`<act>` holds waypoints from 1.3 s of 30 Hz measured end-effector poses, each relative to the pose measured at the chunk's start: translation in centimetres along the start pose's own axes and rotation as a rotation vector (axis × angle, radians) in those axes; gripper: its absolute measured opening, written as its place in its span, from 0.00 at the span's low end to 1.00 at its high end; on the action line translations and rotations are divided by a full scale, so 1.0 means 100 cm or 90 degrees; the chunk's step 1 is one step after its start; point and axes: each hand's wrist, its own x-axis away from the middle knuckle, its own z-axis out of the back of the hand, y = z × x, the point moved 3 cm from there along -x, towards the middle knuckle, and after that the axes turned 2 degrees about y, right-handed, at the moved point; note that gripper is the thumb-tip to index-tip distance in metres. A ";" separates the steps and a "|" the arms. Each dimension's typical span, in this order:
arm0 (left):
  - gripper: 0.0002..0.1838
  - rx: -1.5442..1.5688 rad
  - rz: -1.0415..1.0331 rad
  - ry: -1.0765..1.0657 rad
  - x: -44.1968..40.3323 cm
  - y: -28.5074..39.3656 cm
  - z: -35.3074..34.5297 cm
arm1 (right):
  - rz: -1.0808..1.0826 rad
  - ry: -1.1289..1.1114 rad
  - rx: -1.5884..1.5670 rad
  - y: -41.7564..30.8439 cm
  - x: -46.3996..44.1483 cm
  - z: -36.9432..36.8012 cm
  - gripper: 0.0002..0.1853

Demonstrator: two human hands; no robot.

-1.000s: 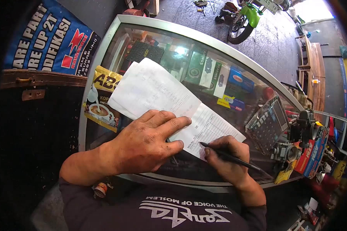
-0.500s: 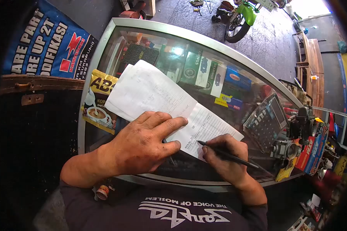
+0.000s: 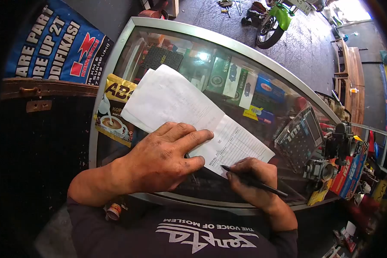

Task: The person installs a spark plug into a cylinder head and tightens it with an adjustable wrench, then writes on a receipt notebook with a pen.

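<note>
An open receipt pad (image 3: 241, 139) lies on the glass top of a display case (image 3: 193, 32), its turned-over white pages (image 3: 172, 94) to the upper left. My left hand (image 3: 165, 157) rests on the pad's lower left edge, fingers spread and pressing the paper. Under its thumb, part of a dark, thin object shows. In my right hand (image 3: 256, 180) is a black pen (image 3: 260, 184), gripped between thumb and fingers, its tip at the printed sheet near the lower edge.
Left of the pad lies a gold coffee packet (image 3: 114, 109). To the right are a plastic-wrapped calculator-like item (image 3: 299, 137) and metal carburetor-like parts (image 3: 320, 170). Boxes (image 3: 234, 81) sit beneath the glass. Beyond stand a green motorcycle (image 3: 281, 17) and a wooden bench (image 3: 354, 86).
The pen tip has shifted slightly down the sheet, and my right hand has moved a little with it. My left hand stays on the pad. The camera view has wobbled slightly.
</note>
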 end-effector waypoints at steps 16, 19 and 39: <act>0.13 0.005 -0.004 0.015 0.001 0.000 -0.002 | -0.051 0.030 0.017 0.001 0.000 0.002 0.07; 0.14 0.009 -0.002 0.019 0.001 -0.001 -0.002 | -0.024 0.027 0.004 0.005 0.000 0.001 0.07; 0.15 0.005 -0.002 0.024 0.001 0.000 -0.002 | -0.043 0.066 0.014 0.003 -0.001 0.001 0.09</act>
